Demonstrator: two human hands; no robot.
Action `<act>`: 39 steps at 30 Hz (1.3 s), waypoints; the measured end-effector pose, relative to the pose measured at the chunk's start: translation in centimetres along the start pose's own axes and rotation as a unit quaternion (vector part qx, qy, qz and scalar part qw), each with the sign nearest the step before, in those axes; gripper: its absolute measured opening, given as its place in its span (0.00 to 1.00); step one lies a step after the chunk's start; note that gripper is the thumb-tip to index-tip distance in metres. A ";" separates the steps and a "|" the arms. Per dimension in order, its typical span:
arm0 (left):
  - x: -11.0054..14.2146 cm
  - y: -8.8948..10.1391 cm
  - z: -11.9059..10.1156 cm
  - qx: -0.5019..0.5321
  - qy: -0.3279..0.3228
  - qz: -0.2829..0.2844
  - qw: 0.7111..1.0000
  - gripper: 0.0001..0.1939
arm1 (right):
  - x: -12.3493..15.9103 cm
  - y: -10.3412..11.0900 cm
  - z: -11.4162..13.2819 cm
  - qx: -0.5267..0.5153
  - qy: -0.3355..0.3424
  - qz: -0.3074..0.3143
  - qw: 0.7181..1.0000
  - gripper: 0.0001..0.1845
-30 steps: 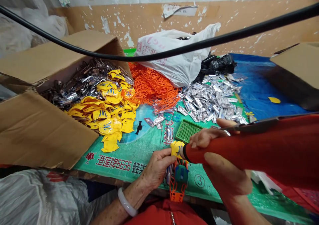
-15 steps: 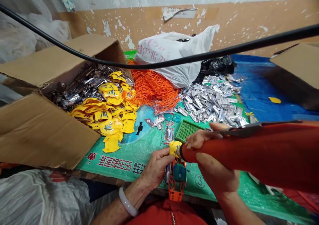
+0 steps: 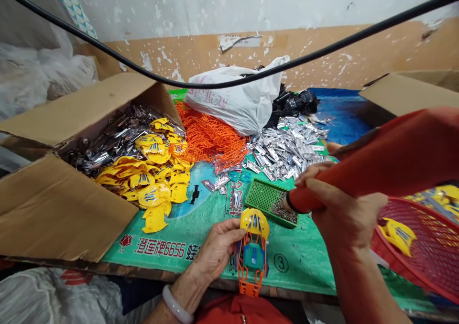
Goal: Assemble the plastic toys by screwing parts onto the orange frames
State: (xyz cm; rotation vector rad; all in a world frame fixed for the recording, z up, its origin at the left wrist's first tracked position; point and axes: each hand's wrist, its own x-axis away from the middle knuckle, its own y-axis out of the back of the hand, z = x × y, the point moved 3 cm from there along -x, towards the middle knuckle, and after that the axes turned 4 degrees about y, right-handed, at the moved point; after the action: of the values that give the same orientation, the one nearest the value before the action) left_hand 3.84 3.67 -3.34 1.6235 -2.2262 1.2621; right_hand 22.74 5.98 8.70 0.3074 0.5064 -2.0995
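The left hand's fingers [image 3: 229,231] lie pressed together, their tips against the side of a plastic model [image 3: 253,266], which stands upright on the mat with its yellow cap [image 3: 254,222] at the far end and an orange lattice frame around a blue-green piece below. The left hand [image 3: 217,252] wears a pale bangle [image 3: 175,305] on its wrist. The right hand [image 3: 344,214] curls its fingers [image 3: 308,173] around a red-wrapped tool [image 3: 373,161], whose black-ringed tip sits just beside a green tray [image 3: 258,195] holding dark bits. The tray lies on a green printed mat [image 3: 297,271] that reads "6656" beside Chinese characters and a red flower mark [image 3: 125,241], with a circled 3 [image 3: 281,263] near the model. A strip of mat separates the model from the tray, and the mat's near edge meets a wooden edge [image 3: 179,278] just past the model's foot. Further out are a cardboard box [image 3: 60,204] of silver pieces, loose yellow caps [image 3: 154,196], tangled orange frames [image 3: 211,140], a silver heap [image 3: 287,147] and a red basket [image 3: 423,252] at the right edge — one yellow cap [image 3: 398,235] in it.
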 end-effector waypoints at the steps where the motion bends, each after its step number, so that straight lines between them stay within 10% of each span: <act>1: 0.1 0.0 -0.1 0.009 -0.002 -0.004 1.000 0.12 | -0.3 0.3 -0.4 0.021 -0.001 -0.008 1.000 0.11; 14: 0.6 -0.6 0.0 0.092 -0.008 -0.029 0.995 0.14 | -1.1 0.8 -1.3 0.081 -0.012 0.035 0.996 0.11; 20: 0.8 -1.3 0.7 0.163 0.097 0.018 0.982 0.14 | -0.7 1.0 -0.8 0.126 -0.039 0.017 0.991 0.15; 26: 1.5 -1.7 0.1 0.183 0.006 -0.008 0.983 0.09 | -0.5 1.2 -0.9 0.132 -0.039 0.027 0.990 0.16; 33: 3.0 -2.0 -0.4 0.211 -0.034 0.063 0.975 0.29 | -0.6 1.8 -1.6 0.133 -0.026 0.010 0.991 0.18; 39: 3.4 -1.9 0.4 0.117 -0.062 0.004 0.991 0.19 | -0.2 2.0 -1.7 0.163 -0.018 0.013 0.986 0.17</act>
State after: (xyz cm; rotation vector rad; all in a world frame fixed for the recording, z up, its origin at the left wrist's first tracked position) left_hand 4.17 0.68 -0.74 1.8211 -2.2268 1.5136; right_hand 24.61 5.95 6.77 0.4591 0.1334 -2.1549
